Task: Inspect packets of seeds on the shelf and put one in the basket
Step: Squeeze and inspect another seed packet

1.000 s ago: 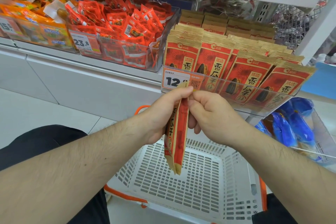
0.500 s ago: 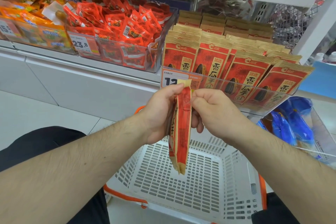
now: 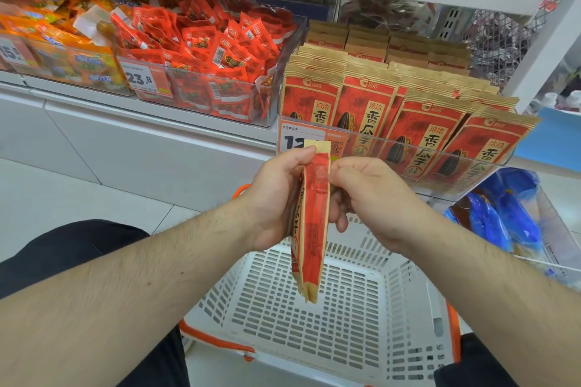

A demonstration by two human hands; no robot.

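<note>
I hold a red and tan seed packet point(image 3: 312, 229) upright and edge-on above the white basket point(image 3: 314, 317). My left hand point(image 3: 273, 201) grips its left side, thumb near the top. My right hand point(image 3: 367, 198) pinches its right edge with curled fingers. Its lower end hangs over the basket's inside, where I see nothing else. Rows of the same seed packets point(image 3: 405, 116) stand in a clear bin on the shelf just behind my hands.
A clear bin of small red snack packets point(image 3: 201, 60) sits left of the seeds, orange packets point(image 3: 56, 41) further left. Blue bags point(image 3: 503, 214) lie in a bin at the lower right. White shelf post point(image 3: 547, 41) rises on the right. My knees flank the basket.
The packet has turned a little in my hands, showing more of its red face. Both hands stay in about the same place.
</note>
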